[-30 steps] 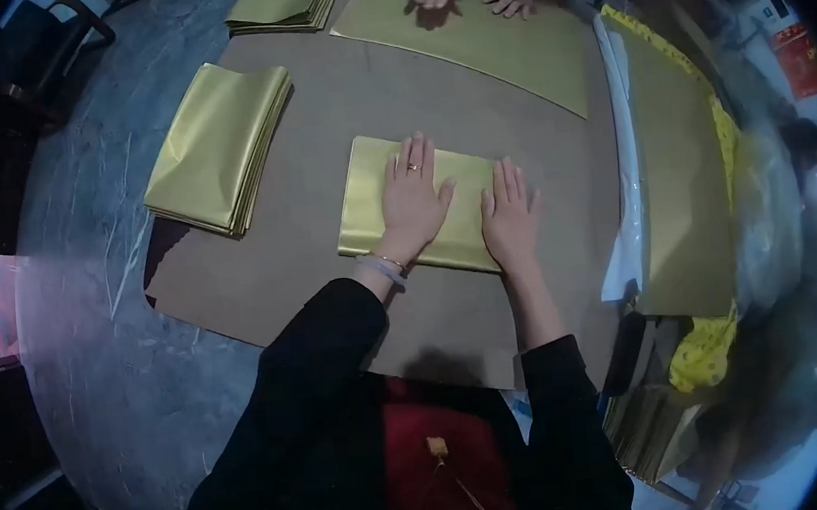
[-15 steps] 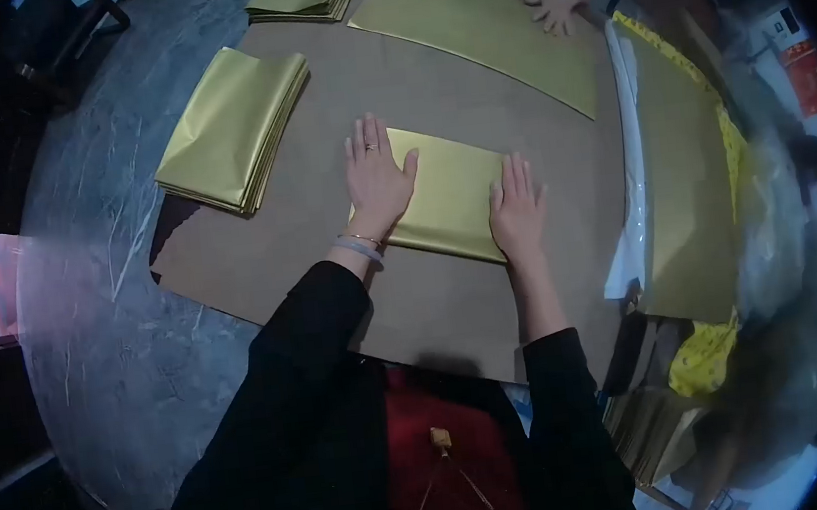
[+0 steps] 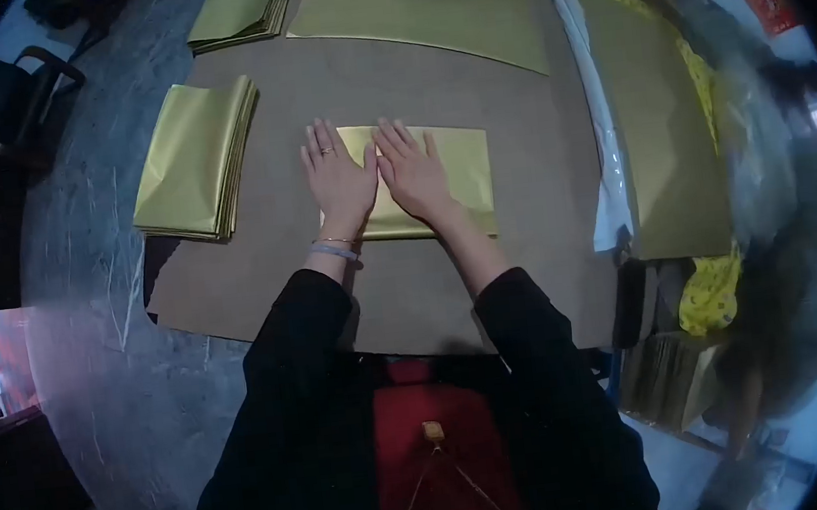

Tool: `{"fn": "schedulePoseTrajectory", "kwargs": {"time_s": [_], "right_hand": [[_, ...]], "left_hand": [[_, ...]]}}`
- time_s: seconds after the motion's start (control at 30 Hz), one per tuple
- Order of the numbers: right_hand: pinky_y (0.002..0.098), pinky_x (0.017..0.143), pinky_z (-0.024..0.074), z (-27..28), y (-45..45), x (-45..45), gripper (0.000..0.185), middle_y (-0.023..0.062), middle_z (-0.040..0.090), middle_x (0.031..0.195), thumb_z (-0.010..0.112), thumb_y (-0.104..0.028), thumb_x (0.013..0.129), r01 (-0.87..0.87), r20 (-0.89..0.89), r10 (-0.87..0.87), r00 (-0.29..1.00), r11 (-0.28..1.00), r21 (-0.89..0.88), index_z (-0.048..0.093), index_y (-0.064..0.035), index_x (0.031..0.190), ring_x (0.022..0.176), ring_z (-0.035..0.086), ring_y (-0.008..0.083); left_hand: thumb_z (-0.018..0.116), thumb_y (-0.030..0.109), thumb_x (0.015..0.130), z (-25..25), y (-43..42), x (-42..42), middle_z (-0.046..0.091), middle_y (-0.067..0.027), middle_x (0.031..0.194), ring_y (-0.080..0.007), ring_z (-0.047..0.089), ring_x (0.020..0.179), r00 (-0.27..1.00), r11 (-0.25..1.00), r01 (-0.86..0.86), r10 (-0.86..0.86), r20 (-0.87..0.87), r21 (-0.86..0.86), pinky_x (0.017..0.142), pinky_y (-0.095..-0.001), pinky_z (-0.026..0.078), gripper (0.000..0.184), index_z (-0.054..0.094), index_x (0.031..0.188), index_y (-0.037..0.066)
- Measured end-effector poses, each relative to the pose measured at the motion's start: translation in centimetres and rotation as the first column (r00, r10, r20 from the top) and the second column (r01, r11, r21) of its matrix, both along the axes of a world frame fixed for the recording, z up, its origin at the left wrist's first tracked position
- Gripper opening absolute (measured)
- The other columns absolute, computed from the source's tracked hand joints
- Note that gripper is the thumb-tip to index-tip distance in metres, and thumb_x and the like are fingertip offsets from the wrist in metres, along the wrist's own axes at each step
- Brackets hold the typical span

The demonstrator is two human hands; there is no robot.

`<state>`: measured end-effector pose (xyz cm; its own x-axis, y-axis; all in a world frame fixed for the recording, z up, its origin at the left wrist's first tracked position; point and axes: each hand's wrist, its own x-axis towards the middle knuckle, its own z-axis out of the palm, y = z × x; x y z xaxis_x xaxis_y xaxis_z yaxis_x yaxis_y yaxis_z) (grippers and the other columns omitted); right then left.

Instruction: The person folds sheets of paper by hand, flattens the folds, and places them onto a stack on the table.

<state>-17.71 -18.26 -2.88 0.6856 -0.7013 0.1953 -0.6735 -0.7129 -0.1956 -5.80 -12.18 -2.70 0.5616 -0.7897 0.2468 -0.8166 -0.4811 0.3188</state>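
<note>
Lying flat, the left hand [image 3: 339, 180] partly hides gold paper [image 3: 467, 174].

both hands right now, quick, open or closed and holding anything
Left hand: open, palm down at the left end of the gold paper, gripping nothing.
Right hand: open, palm down on the same gold paper, gripping nothing.

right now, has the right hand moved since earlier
Yes: the right hand has moved leftward, toward the nearer gold stack, from the right edge of the folded sheet to beside the left hand.
</note>
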Motion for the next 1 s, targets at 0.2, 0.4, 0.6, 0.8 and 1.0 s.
{"fn": "schedulePoseTrajectory", "kwargs": {"time_s": [0.2, 0.4, 0.6, 0.8, 1.0], "right_hand": [[0.046, 0.113, 0.0181, -1.3, -0.6, -2.0, 0.051, 0.0063, 0.024, 0.152, 0.031, -0.035, 0.098, 0.09, 0.043, -0.09, 0.995, 0.996, 0.001, 0.031, -0.0089, 0.142, 0.14, 0.021, 0.0226], [0.0466, 0.113, 0.0175, -1.7, -2.8, -7.2, 0.056, 0.009, 0.03, 0.149, 0.033, -0.038, 0.097, 0.225, 0.03, -0.223, 0.974, 0.97, -0.088, 0.031, -0.0067, 0.143, 0.138, 0.026, 0.0241], [0.0484, 0.112, 0.017, -2.6, -2.9, -7.0, 0.055, 0.0074, 0.03, 0.149, 0.033, -0.039, 0.096, 0.258, 0.071, -0.252, 0.965, 0.961, -0.094, 0.032, -0.0086, 0.142, 0.139, 0.025, 0.0223], [0.048, 0.114, 0.0141, -2.3, -3.1, -7.0, 0.057, 0.0051, 0.022, 0.152, 0.026, -0.042, 0.098, 0.261, 0.001, -0.261, 0.965, 0.963, -0.067, 0.026, -0.0107, 0.145, 0.14, 0.02, 0.0207], [0.0469, 0.114, 0.0135, -2.7, -3.2, -6.9, 0.055, 0.0046, 0.025, 0.151, 0.03, -0.039, 0.097, 0.29, 0.009, -0.291, 0.957, 0.952, -0.094, 0.027, -0.0126, 0.145, 0.14, 0.022, 0.0208]], "left_hand": [[0.041, 0.046, 0.091, -1.5, 0.5, 0.7, 0.027, -0.0201, 0.148, -0.0319, 0.018, 0.14, 0.999, 1.0, -0.012, 0.013, 0.047, -0.023, 0.114, -0.0443, 0.014, 0.072, 0.028, 0.14, -0.006], [0.043, 0.042, 0.091, -1.5, 0.7, 0.7, 0.028, -0.0205, 0.147, -0.0319, 0.02, 0.139, 0.991, 0.991, 0.026, -0.008, 0.133, -0.133, 0.113, -0.0443, 0.015, 0.069, 0.033, 0.138, -0.007], [0.039, 0.043, 0.095, -0.5, 0.8, 0.2, 0.035, -0.0089, 0.146, -0.0255, 0.026, 0.138, 0.785, 0.782, 0.617, -0.62, -0.003, 0.086, 0.112, -0.0435, 0.021, 0.055, 0.04, 0.138, 0.009], [0.042, 0.053, 0.091, -0.4, 2.3, 0.6, 0.031, -0.0102, 0.148, -0.0296, 0.029, 0.135, 0.712, 0.715, 0.695, -0.699, 0.063, 0.08, 0.11, -0.0452, 0.024, 0.068, 0.035, 0.14, 0.006], [0.042, 0.055, 0.09, 0.7, 4.5, 2.1, 0.029, -0.0097, 0.149, -0.0296, 0.026, 0.137, 0.666, 0.661, 0.733, -0.746, 0.032, 0.164, 0.111, -0.046, 0.022, 0.071, 0.032, 0.142, 0.007]]}}
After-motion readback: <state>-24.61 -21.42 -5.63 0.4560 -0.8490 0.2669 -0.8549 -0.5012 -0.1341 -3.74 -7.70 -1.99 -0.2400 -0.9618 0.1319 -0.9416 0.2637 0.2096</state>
